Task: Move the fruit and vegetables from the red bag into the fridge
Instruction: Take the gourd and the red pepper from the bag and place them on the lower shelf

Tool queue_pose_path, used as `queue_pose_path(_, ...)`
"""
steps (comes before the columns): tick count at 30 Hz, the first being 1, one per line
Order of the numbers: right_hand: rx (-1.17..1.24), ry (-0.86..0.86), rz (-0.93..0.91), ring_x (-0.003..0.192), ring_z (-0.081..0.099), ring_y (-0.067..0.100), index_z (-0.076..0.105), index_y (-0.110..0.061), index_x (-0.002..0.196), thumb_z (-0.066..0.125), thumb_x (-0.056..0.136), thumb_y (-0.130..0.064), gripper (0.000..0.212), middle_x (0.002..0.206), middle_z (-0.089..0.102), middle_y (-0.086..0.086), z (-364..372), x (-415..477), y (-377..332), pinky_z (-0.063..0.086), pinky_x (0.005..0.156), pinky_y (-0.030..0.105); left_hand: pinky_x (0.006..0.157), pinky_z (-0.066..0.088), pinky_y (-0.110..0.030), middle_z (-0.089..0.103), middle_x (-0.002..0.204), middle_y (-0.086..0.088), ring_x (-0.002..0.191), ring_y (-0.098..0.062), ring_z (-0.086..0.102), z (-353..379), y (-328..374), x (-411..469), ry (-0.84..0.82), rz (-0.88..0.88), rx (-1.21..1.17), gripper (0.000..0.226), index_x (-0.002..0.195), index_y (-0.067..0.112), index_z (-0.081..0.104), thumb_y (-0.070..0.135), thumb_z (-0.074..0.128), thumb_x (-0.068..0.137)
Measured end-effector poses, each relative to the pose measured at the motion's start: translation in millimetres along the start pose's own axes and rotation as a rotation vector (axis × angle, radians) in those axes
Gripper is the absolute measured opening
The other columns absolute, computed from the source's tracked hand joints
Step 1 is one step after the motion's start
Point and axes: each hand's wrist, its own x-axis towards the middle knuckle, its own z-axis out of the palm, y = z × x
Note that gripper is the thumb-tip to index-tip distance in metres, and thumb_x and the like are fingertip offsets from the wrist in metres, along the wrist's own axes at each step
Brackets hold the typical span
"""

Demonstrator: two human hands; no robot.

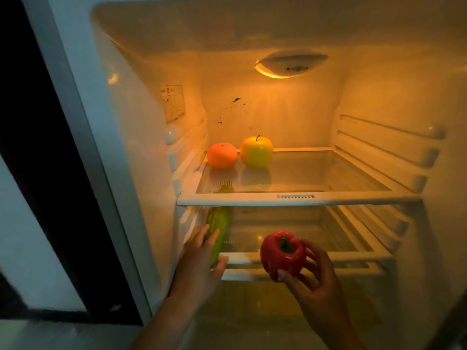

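Observation:
The fridge stands open and lit. An orange (222, 156) and a yellow apple (256, 152) sit side by side at the back left of the upper glass shelf (303, 197). My left hand (202, 256) holds a bumpy green gourd (219, 223) that lies along the left side of the lower shelf (328, 256), its far end under the upper shelf. My right hand (310, 276) grips a red bell pepper (281, 251), stem up, just in front of the lower shelf's front edge. The red bag is out of sight.
Empty shelf rails (389, 147) run along the right wall. A lamp housing (290, 63) sits on the back wall near the ceiling. The fridge's left frame (83, 147) borders a dark gap. Below the lower shelf lies a pale compartment (278, 311).

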Motion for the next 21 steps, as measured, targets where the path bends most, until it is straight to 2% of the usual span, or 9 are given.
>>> queue_pose_path(6,-0.012,0.005,0.01,0.105,0.055,0.007,0.048,-0.044,0.112,0.082,0.063,-0.009,0.069,0.123,0.052,-0.01,3,2,0,0.052,0.068,0.016,0.117,0.014,-0.027,0.015,0.155,0.006,0.142,-0.011,0.013,3,-3,3,-0.005,-0.007,0.013,0.061,0.147,0.023,0.024,0.031,0.052,0.093)
queue_pose_path(11,-0.009,-0.011,0.013,0.102,0.054,0.005,0.048,-0.043,0.112,0.081,0.064,-0.009,0.067,0.123,0.049,-0.009,5,8,-1,0.05,0.063,0.008,0.117,0.019,-0.03,0.017,0.156,0.005,0.142,-0.013,0.017,6,1,10,0.034,-0.087,-0.03,0.063,0.147,0.021,0.022,0.028,0.052,0.093)
queue_pose_path(15,-0.037,-0.01,0.013,0.104,0.054,0.005,0.047,-0.043,0.116,0.081,0.065,-0.013,0.068,0.125,0.048,-0.01,6,11,0,0.051,0.064,0.009,0.116,0.024,-0.036,0.013,0.157,0.007,0.143,-0.016,0.015,2,5,8,-0.005,-0.104,-0.044,0.062,0.146,0.031,0.023,0.037,0.053,0.091)
queue_pose_path(18,-0.063,-0.013,-0.003,0.105,0.053,0.003,0.046,-0.047,0.117,0.082,0.064,-0.018,0.07,0.124,0.047,-0.019,7,10,1,0.051,0.067,0.009,0.114,0.027,-0.039,0.016,0.155,0.008,0.142,-0.015,0.016,-5,10,1,0.012,-0.046,-0.054,0.057,0.14,0.037,0.034,0.044,0.055,0.088)
queue_pose_path(21,-0.088,-0.029,-0.024,0.105,0.054,0.0,0.047,-0.046,0.121,0.082,0.063,-0.023,0.071,0.124,0.045,-0.026,9,7,2,0.05,0.07,0.01,0.107,0.037,-0.031,0.033,0.143,0.017,0.136,-0.01,0.028,-14,19,-6,0.061,0.026,-0.224,0.047,0.13,0.037,0.048,0.039,0.061,0.085)
